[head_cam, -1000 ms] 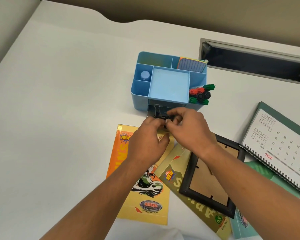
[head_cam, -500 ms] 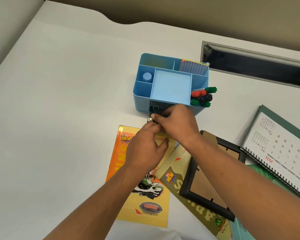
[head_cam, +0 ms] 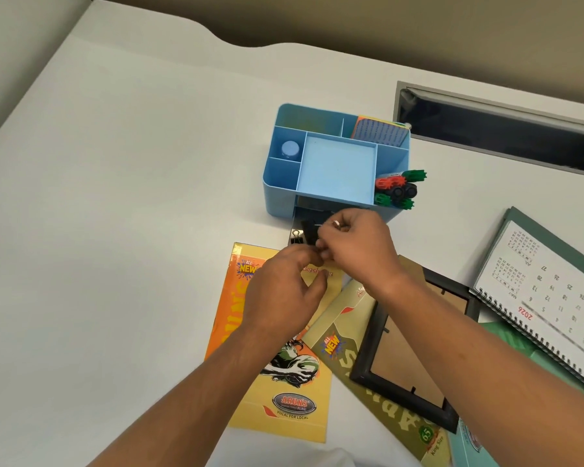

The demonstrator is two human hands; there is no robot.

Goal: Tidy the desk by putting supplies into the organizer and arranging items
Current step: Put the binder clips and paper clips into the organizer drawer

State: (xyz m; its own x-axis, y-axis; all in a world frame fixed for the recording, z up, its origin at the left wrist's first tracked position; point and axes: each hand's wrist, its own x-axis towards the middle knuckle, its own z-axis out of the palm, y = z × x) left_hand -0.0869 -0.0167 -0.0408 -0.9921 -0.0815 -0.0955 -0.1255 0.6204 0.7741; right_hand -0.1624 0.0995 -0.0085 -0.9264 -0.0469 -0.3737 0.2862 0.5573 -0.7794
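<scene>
A light blue organizer [head_cam: 284,197] stands mid-desk, with an open slot low in its front side. Black binder clips [head_cam: 300,234] lie at that slot, partly hidden by my fingers. My right hand [head_cam: 354,246] curls over the clips, its fingertips pinched on them. My left hand [head_cam: 284,291] sits just below, fingertips meeting the right hand's; I cannot see whether it holds anything. Markers [head_cam: 398,192] with red, green and black caps stand in the right compartment, a small bottle [head_cam: 290,150] in a left one, and a blue patterned pad [head_cam: 380,131] at the back right.
An orange-yellow notebook [head_cam: 277,392] lies under my left forearm. Beside it are an olive notebook [head_cam: 378,399], a black picture frame [head_cam: 412,352] lying face down, a spiral desk calendar [head_cam: 550,291] and green folders. A dark cable slot [head_cam: 499,129] is cut into the desk behind.
Both hands stayed at the organizer's front slot. The right hand pushed in toward the slot, then drew back slightly, and a clip's silver handles now show at the left.
</scene>
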